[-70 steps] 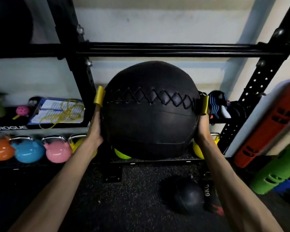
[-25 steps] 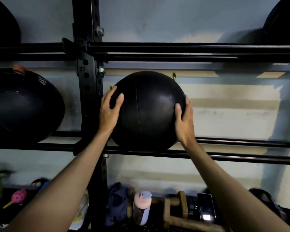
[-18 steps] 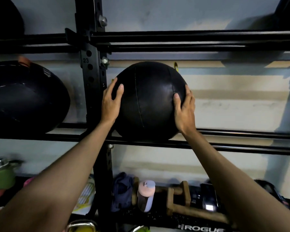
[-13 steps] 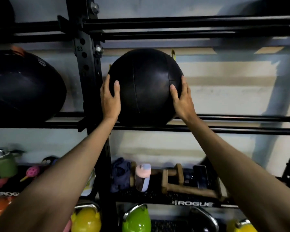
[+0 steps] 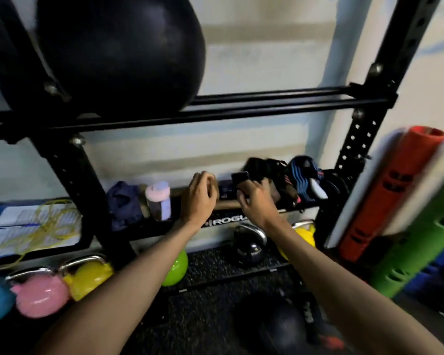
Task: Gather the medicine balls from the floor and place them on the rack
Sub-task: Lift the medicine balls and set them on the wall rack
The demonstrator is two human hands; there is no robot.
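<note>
A large black medicine ball rests on the black rack's two rails at the upper left, beside the left upright. Both hands are off it. My left hand and my right hand hang lower, in front of the cluttered shelf, fingers loosely curled and holding nothing. A smaller dark medicine ball lies on the rubber floor below my right forearm, partly blurred.
The lower shelf holds a pink bottle, cloth, shoes and papers. Kettlebells line the bottom: pink, yellow, green, black. Orange and green rollers lean at right.
Both hands have let go of the large ball, which stays on the rails. The hands dropped to the lower shelf's height and my view tilted down toward the floor.
</note>
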